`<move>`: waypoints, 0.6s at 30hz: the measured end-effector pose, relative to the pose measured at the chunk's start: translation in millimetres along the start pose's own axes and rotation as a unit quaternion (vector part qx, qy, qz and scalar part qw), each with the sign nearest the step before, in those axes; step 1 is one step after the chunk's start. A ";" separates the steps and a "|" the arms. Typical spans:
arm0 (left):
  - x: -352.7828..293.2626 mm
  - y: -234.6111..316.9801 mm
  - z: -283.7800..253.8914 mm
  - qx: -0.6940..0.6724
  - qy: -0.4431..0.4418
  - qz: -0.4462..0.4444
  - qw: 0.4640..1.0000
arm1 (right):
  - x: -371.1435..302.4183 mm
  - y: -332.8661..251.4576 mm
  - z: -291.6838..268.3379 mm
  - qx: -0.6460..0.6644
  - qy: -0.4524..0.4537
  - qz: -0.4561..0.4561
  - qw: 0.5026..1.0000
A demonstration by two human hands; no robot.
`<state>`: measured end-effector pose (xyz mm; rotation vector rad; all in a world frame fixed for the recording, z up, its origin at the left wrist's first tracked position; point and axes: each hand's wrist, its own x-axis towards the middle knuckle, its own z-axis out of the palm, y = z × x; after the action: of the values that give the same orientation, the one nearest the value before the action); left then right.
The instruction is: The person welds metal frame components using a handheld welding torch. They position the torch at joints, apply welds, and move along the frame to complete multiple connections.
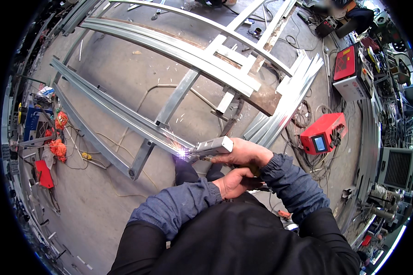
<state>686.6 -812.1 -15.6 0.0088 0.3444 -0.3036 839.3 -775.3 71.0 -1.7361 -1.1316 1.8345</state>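
Silver metal fills most of the middle. The right hand (pixel 245 153) is wrapped tight around a boxy grey metal torch (pixel 211 146) with a thin nose, just right of the middle of the frame. Its nose points left at a bright purple-white spark (pixel 182 152) at the near end of a long, grooved silver rail (pixel 114 106), which runs up to the upper left.

The left hand (pixel 236 182) is just below the right one, fingers curled in; I cannot tell if it grips anything, as its inner side is hidden.

Some of the shape seems to be made. A short grey square tube (pixel 142 158) sits between the rail and a curved grey metal bar (pixel 100 145) at the lower left. A longer grey square tube (pixel 179 95) goes up toward a thick row of shiny silver bars (pixel 170 51). The spot under the spark looks not yet done — which other corners are stuck fast, I cannot tell. Long, loose silver strips (pixel 287 107) lie in a pile, right of the middle — not part of the shape, it seems.
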 end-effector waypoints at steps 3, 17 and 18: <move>1.6 -5.1 0.3 0.005 -0.010 -0.014 1.000 | -11.9 -7.9 2.6 -0.007 0.016 -0.002 1.000; -101.3 12.4 33.8 0.241 0.090 0.178 0.950 | -96.2 55.4 34.3 0.168 -0.049 -0.213 0.961; -113.5 14.3 33.2 0.244 0.099 0.202 0.943 | -95.2 85.3 45.6 0.137 -0.058 -0.210 0.966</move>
<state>600.0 -767.3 53.0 0.5956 0.4496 0.0282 833.8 -910.7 65.3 -1.1438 -1.1226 1.7410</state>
